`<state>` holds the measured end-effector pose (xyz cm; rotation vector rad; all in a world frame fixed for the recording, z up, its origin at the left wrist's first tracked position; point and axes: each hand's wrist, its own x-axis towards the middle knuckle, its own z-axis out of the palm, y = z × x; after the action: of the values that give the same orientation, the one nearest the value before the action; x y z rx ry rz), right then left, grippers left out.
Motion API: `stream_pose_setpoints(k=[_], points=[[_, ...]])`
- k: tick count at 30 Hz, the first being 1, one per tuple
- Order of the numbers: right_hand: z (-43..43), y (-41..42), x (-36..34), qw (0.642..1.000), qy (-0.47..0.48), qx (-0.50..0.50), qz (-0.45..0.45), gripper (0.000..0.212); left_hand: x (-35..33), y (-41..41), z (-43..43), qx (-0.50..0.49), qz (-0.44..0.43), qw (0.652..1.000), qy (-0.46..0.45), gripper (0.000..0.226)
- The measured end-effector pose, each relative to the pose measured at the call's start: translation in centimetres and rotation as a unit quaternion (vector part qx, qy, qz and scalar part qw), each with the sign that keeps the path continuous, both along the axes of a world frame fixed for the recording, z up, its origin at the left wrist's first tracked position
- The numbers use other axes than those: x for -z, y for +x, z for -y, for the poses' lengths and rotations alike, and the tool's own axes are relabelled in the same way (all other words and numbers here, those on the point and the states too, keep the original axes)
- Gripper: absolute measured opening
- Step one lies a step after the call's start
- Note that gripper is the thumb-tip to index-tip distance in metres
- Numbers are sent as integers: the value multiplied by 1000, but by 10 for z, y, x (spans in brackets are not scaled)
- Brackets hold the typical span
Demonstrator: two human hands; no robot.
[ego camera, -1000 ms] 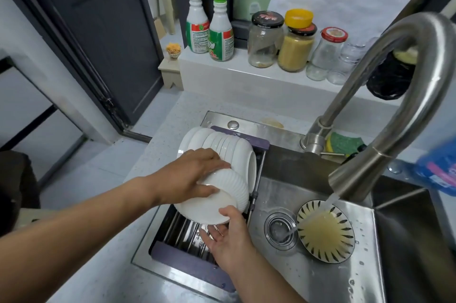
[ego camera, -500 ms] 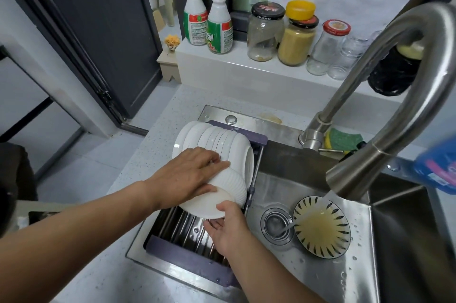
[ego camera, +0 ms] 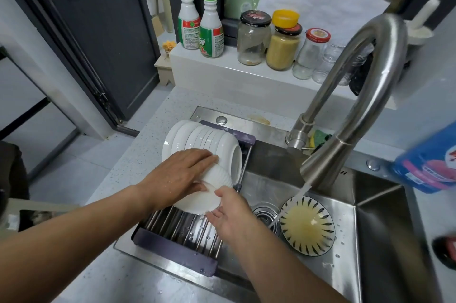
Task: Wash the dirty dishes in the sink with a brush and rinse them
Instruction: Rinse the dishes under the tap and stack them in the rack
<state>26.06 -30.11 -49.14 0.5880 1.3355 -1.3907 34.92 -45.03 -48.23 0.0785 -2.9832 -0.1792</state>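
Note:
A white ribbed bowl (ego camera: 209,197) leans on its side against a row of white dishes (ego camera: 202,138) standing in the drying rack (ego camera: 177,249) over the sink's left part. My left hand (ego camera: 176,174) lies over the bowl's top, fingers across its ribbed wall and thumb at its rim, holding it. My right hand (ego camera: 230,215) touches the bowl's lower rim with the thumb, its fingers loose and spread. A black-and-white striped bowl (ego camera: 318,251) full of yellowish water sits in the sink basin (ego camera: 345,268) under the running faucet (ego camera: 345,129). No brush is in sight.
The drain (ego camera: 262,213) lies between the rack and the striped bowl. Spray bottles (ego camera: 188,23) and jars (ego camera: 282,43) line the ledge behind the sink. A green sponge (ego camera: 320,136) sits behind the faucet base. A blue packet (ego camera: 427,162) is at the right edge.
The white bowl has been eased a little closer against the row of dishes on the rack. Both hands stay on it. Water keeps running into the striped bowl.

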Motion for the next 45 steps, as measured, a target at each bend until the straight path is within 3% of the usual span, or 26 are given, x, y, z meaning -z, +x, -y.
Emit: stream_pose_setpoints(k=[4,7,11,13,14,16,18,20,23,29,36,39,41,45], points=[[-16,-10,-20,999,0,-1,-32,15,-5,-2,-16,-15,-13,1000,6,73],[-42,-30,-28,998,10,26,-61,17,-14,-17,-41,-12,-58,997,41,57],[-80,-66,-17,996,20,72,-45,25,-15,-57,-101,-113,-62,964,233,47],[-101,-82,-7,996,14,87,-31,25,-8,-80,-133,-217,-4,896,386,42],[-111,-90,2,995,10,94,-30,24,-1,-91,-146,-269,24,838,475,38],[-131,-101,14,994,-1,104,-28,28,16,-108,-169,-359,56,679,638,26],[-150,-112,32,994,6,102,-44,30,33,-120,-186,-406,69,559,720,20],[-166,-122,49,993,45,79,-75,25,58,-130,-196,-452,71,495,739,29],[-190,-140,82,984,118,49,-124,19,88,-138,-212,-505,61,434,744,25],[-231,-171,143,955,203,-53,-207,45,123,-156,-225,-505,91,429,743,28],[-246,-200,184,886,320,-114,-316,9,155,-178,-208,-526,71,453,716,21],[-255,-206,198,859,372,-149,-320,27,166,-177,-211,-536,82,439,716,21],[-256,-204,208,861,362,-180,-310,30,171,-175,-215,-524,108,434,725,24],[-252,-197,224,908,302,-137,-257,16,178,-168,-215,-517,140,454,712,26]])
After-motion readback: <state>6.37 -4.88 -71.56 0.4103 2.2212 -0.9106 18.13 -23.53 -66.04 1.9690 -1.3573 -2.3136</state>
